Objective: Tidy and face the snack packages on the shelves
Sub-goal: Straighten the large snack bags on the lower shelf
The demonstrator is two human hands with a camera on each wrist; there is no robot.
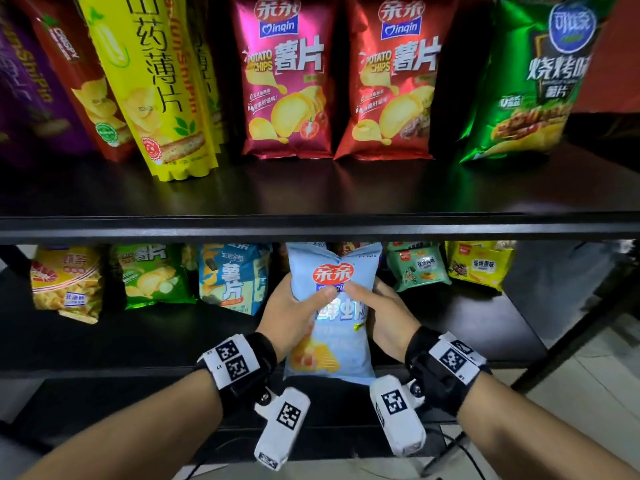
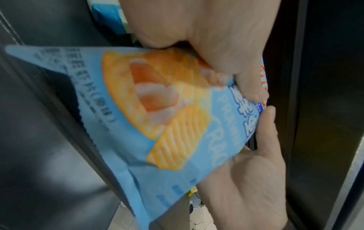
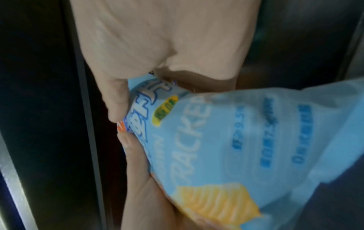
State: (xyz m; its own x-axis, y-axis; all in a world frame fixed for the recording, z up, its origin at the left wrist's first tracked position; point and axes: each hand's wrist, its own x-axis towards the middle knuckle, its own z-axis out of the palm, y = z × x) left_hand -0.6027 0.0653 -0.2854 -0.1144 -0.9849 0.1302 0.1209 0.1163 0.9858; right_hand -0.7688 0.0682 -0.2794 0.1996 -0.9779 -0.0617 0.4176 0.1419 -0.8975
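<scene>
1. Two hands share one pale blue prawn cracker bag, low centre of the head view, at the lower shelf front.
2. The left hand and right hand each clasp a side, thumbs across the print, probably to stand it upright, label outward.
3. It likely belongs in the row's gap behind.

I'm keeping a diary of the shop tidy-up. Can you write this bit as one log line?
step: facing bag | item: light blue prawn cracker bag | left hand: grips it | right hand: grips it | place: lower shelf | front: outward
</scene>
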